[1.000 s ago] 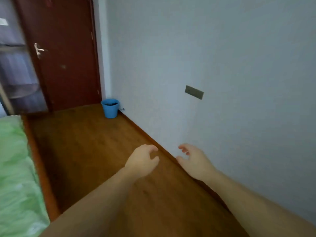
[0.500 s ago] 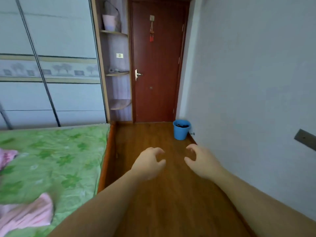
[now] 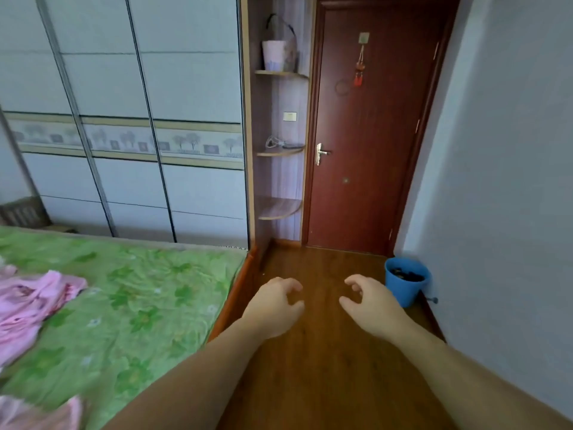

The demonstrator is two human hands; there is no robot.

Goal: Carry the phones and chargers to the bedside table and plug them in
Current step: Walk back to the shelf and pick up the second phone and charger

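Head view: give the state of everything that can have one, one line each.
left hand: loosely curled, holds nothing
right hand: loosely curled, holds nothing
door: closed
wardrobe doors: closed
blue bucket: upright, dark contents inside
pink cloth: crumpled on the bed

— Both hands out front: left hand [image 3: 273, 308] and right hand [image 3: 372, 308], fingers loosely curled, nothing in either.
— Wood floor [image 3: 325, 383] under them. On the left, a green bed [image 3: 139, 305] with pink cloth [image 3: 28, 302] on it.
— Ahead, a red door [image 3: 372, 181], shut, with shelves [image 3: 279, 150] beside it. Blue bucket [image 3: 406, 287] by the right wall [image 3: 511, 212].
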